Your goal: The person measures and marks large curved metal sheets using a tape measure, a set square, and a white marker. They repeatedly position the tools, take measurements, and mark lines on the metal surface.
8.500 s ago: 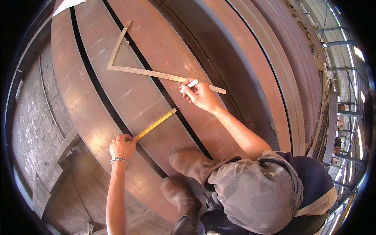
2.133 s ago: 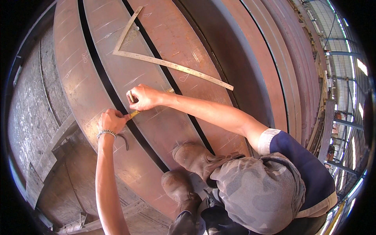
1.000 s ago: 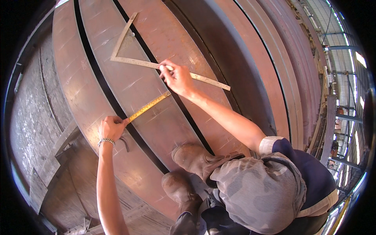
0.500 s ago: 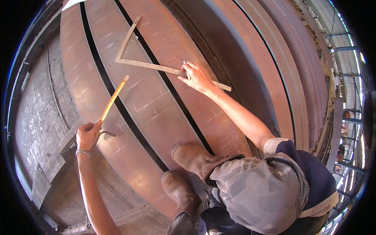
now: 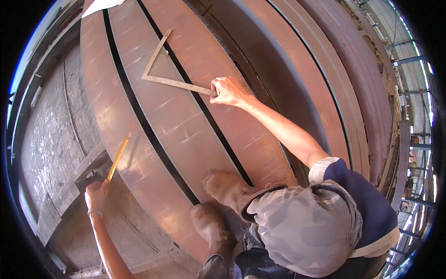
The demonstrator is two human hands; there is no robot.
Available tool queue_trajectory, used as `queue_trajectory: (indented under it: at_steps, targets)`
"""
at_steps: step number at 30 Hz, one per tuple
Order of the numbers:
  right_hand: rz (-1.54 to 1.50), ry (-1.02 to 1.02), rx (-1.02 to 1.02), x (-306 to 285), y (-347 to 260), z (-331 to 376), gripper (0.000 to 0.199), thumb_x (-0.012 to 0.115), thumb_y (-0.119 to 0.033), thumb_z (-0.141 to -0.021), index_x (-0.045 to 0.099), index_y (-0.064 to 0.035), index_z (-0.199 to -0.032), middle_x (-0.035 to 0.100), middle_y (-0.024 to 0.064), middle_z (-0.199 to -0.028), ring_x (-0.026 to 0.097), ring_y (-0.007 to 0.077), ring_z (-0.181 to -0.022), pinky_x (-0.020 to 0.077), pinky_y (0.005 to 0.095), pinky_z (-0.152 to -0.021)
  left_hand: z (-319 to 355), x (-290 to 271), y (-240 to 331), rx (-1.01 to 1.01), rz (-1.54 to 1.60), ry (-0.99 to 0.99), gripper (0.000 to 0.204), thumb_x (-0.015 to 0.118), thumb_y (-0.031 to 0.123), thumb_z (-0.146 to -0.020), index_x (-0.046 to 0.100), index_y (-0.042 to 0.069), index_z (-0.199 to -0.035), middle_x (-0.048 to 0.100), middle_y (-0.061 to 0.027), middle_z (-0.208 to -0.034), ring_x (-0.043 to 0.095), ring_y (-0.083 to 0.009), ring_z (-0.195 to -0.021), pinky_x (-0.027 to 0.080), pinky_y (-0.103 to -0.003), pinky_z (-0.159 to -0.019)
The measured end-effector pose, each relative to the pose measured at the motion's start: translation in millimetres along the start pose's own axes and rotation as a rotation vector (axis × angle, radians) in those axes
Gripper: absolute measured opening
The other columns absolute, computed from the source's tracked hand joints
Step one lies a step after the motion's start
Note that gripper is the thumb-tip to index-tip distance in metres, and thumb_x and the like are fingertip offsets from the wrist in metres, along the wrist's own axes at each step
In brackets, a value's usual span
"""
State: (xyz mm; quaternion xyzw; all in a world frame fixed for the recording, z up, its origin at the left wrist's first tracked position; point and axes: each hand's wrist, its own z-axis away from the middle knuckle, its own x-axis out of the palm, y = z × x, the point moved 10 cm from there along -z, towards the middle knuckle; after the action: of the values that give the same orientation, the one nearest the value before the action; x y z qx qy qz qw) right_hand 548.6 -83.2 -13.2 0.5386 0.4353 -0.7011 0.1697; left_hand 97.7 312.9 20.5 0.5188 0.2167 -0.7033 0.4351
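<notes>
- Yellow folding rule (image 5: 118,157) is at the left, at the near edge of the left rusty steel strip (image 5: 153,153). The left hand (image 5: 96,195) is closed around its near end, so the rule probably lies along the plate for reading a length.
- Its long axis runs from the near left up to the far right, and the free end points away from the person.
- Dark gaps separate the curved strips. Two brown boots (image 5: 218,204) stand on the plate in the near middle, likely to keep the person steady.
- Steel square (image 5: 162,74) lies flat farther away, with its corner at the left. One arm points far, the other points right.
- At the right, the right hand (image 5: 227,90) pinches the end of that arm with curled fingers, seemingly to stop it sliding.
</notes>
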Motion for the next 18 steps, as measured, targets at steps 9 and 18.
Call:
queue_trajectory:
  at_steps: [9,18]
  targets:
    - [-0.529,0.273,0.173,19,-76,26,0.032,0.085,-0.023,-0.076,0.066,-0.0019,-0.09,0.069,0.015,-0.088,0.068,0.0286,-0.078,0.0523,0.0395,-0.07,12,-9,-4,-0.009,-0.015,0.032,0.052,0.076,0.051,-0.083,0.078,0.0,-0.085,0.074,-0.0148,-0.074,0.072,-0.0241,-0.071,0.054,-0.037,-0.069]
    - [-0.668,0.383,0.164,66,-124,-8,0.035,0.078,-0.013,-0.082,0.064,0.0002,-0.111,0.066,0.0171,-0.104,0.067,0.0317,-0.095,0.0527,0.0405,-0.085,12,-4,25,0.094,0.054,0.027,0.048,0.076,0.051,-0.083,0.079,0.003,-0.085,0.073,-0.0124,-0.072,0.07,-0.0237,-0.069,0.053,-0.039,-0.069]
